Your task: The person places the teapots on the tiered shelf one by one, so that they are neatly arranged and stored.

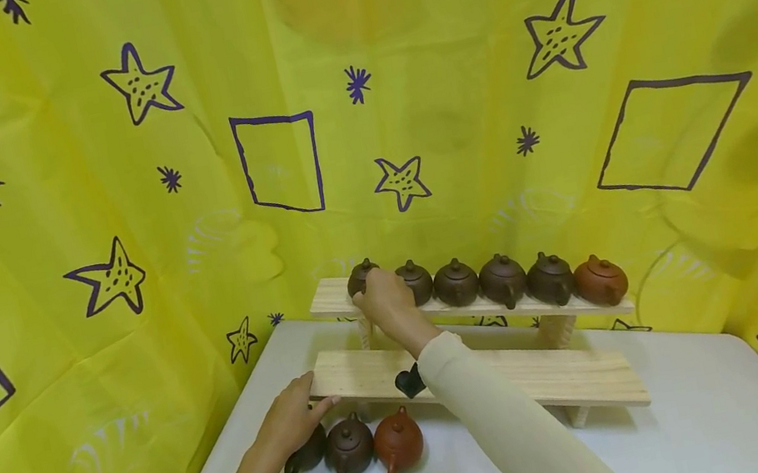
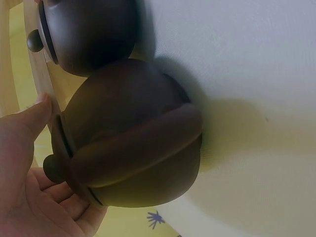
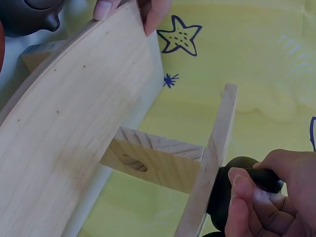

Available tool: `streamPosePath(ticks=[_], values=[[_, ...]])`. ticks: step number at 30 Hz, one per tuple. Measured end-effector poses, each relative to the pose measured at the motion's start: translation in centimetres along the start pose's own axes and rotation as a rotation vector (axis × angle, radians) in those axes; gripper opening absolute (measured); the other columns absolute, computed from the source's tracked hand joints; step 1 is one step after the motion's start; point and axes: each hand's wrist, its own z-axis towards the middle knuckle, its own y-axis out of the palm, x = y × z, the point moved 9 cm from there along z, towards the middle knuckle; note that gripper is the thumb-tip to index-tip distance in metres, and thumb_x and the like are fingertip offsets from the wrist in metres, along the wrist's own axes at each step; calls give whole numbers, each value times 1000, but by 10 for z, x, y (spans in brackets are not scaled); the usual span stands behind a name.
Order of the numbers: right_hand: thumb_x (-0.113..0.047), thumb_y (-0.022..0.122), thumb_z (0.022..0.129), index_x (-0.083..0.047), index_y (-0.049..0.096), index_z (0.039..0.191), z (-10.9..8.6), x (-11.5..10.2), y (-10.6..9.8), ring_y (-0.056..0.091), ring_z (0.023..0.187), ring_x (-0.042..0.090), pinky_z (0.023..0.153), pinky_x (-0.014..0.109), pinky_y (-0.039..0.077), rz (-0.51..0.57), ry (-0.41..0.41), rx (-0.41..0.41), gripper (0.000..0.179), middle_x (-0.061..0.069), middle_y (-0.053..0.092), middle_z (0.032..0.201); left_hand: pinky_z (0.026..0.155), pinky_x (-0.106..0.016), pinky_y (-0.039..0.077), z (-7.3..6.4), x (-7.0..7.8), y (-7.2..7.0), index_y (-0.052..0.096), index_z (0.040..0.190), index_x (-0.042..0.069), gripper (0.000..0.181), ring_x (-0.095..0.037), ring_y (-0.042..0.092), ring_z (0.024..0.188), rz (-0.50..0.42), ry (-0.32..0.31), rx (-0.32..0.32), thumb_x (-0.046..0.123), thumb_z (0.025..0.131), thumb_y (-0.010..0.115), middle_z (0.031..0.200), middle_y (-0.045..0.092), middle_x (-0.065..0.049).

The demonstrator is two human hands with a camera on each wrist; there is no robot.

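Note:
My right hand (image 1: 387, 301) pinches a dark brown teapot (image 1: 361, 278) at the left end of the upper wooden shelf (image 1: 330, 296). In the right wrist view, thumb and fingers close on a part jutting from that dark teapot (image 3: 222, 197), whose base is against the board. Lower down, my left hand (image 1: 291, 415) holds the left corner of the lower wooden shelf (image 1: 525, 373), thumb on the front edge and fingers around the end. Just under that hand stands another dark teapot (image 2: 128, 133), partly hidden in the head view, its handle toward the left wrist camera.
Along the upper shelf stand several more dark teapots (image 1: 456, 284) and a reddish-brown one (image 1: 601, 280) at the right end. On the white table (image 1: 712, 398), a dark teapot (image 1: 349, 447) and an orange-brown teapot (image 1: 398, 441) sit before the lower shelf. Yellow patterned cloth (image 1: 449, 114) surrounds the table.

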Motion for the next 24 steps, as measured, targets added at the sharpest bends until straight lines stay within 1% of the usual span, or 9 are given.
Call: streamPosePath(ticks=[3,5,8,10,12,15,17,21,24], values=[[-23,65,103,-8,66,74,2,0,0,58,64,21,55,33,45,-4,1,2,33,8,65,79,103,-56,53,0,1,-1,53,147,-9,70,-42,64,126,5,0,0,38,99,75,138,63,-28],[-25,64,103,-8,64,72,2,1,1,56,59,20,51,32,44,-1,8,-3,36,7,62,74,103,-56,53,1,1,-2,53,146,-9,70,-42,64,127,8,1,0,37,99,75,138,63,-28],[-34,65,105,-10,58,65,-2,1,-1,51,50,17,46,30,39,3,-3,-1,47,3,52,62,103,-56,53,0,2,-2,54,146,-9,69,-42,64,127,4,2,1,36,99,75,139,63,-28],[-42,65,105,-11,56,62,-8,1,-4,48,47,16,43,28,37,-7,-15,-5,53,1,47,57,103,-56,53,0,2,-2,54,145,-10,68,-42,64,127,4,5,4,36,99,76,139,63,-28],[-47,67,103,-13,57,61,-18,0,-7,48,47,16,43,28,36,-17,-32,-13,55,0,46,56,103,-56,53,0,2,-2,54,145,-10,68,-42,63,127,7,8,6,35,99,76,138,63,-29],[-46,69,102,-13,59,61,-36,-2,-6,49,48,16,44,28,37,-35,-60,-64,53,-1,47,56,103,-57,53,-1,3,-3,54,145,-11,68,-43,64,126,5,11,9,35,99,76,138,63,-30],[-41,70,101,-14,57,61,-48,-3,-1,48,48,15,45,28,38,-55,-117,-84,50,-2,45,55,104,-57,53,-1,3,-4,54,145,-11,69,-43,63,127,-2,9,10,35,99,76,139,63,-30],[-40,74,99,-14,54,61,-76,0,19,45,49,13,48,28,39,-114,-225,-130,50,-5,43,53,106,-57,51,-2,2,-4,52,146,-11,70,-44,62,129,-13,5,7,35,100,75,141,62,-30],[-45,78,95,-13,58,63,-103,8,42,46,52,12,49,29,41,-134,-246,-203,50,-4,48,56,105,-57,52,-2,2,-2,52,147,-10,69,-44,62,129,-14,4,1,35,100,74,141,62,-29]])
